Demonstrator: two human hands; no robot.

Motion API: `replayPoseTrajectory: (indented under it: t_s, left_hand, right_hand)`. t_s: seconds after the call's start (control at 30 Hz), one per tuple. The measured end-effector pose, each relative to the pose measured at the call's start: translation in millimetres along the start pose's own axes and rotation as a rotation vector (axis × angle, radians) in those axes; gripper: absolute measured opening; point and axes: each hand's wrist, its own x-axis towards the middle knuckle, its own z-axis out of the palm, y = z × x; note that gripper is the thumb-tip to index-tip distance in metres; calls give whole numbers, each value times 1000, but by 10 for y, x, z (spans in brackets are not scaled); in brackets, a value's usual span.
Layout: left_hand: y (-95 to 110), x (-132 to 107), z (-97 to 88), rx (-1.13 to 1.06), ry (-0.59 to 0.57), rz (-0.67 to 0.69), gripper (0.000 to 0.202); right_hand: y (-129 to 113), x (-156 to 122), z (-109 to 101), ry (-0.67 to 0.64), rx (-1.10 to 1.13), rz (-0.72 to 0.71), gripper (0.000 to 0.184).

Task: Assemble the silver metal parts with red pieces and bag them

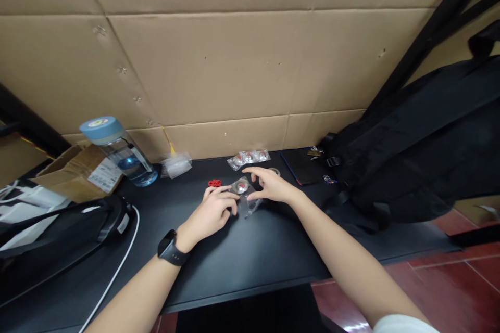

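A round silver disc with a red mark in a clear plastic packet [240,186] lies on the black table. My left hand [214,212], with a black watch on its wrist, rests at the packet's left edge; its fingers reach onto the plastic, and the thumb is apart. On the other side, my right hand [270,185] curves over the packet with thumb and forefinger spread wide. Crumpled clear plastic [250,207] sticks out below the disc, near both hands. Just beyond my left fingertips is a small red piece [214,183].
Several similar wrapped discs [249,157] lie behind. A tape-like ring [274,171] and a dark pouch [302,167] are right of them. A water bottle [128,158], cardboard box [78,174] and white cable [117,273] are left; a black backpack [422,140] is right.
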Motion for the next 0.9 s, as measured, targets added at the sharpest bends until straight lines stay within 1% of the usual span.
replayPoseTrajectory:
  t_s: [0.03, 0.07, 0.1, 0.13, 0.17, 0.27, 0.33, 0.4, 0.47, 0.57, 0.63, 0.73, 0.77, 0.83, 0.9]
  left_hand:
    - [-1, 6, -1, 4, 36, -24, 39]
    - [4, 13, 3, 11, 73, -50, 37]
    - [13, 22, 13, 21, 108, -76, 35]
    - [25, 31, 28, 33, 139, -98, 30]
    - [39, 43, 48, 45, 163, -116, 25]
    - [76, 81, 112, 70, 209, -140, 19]
    - [88, 103, 133, 70, 230, -150, 13]
    - [86, 117, 122, 52, 254, -189, 8]
    - [68, 124, 88, -3, 260, -261, 11]
    - [13, 127, 51, -104, 237, -363, 15]
    - [-27, 125, 64, -100, 240, -401, 18]
    - [-52, 117, 121, -13, 261, -419, 21]
    - [-47, 114, 136, 15, 265, -417, 22]
    - [-19, 107, 145, 58, 279, -405, 23]
    - [23, 99, 122, 76, 294, -368, 19]
  right_hand:
    - [18, -20, -51, -5, 36, -3, 62]
    - [35, -37, -93, -2, 54, 5, 49]
    - [50, -50, -124, 5, 51, 10, 36]
    - [63, -57, -142, 9, 27, 8, 26]
    - [73, -60, -148, 9, -10, -1, 22]
    - [86, -49, -116, -19, -106, -36, 19]
    - [79, -39, -91, -51, -107, -56, 11]
    - [62, -37, -84, -68, -90, -64, 4]
    - [37, -41, -91, -87, -77, -66, 6]
    - [-16, -50, -86, -109, -86, -77, 14]
    - [-59, -53, -64, -69, -125, -66, 16]
    - [-135, -55, -25, 45, -155, -36, 10]
    - [-162, -56, -13, 56, -139, -49, 9]
    - [-217, -57, 16, 10, -104, -107, 14]
    - [-269, -56, 59, -87, -125, -157, 28]
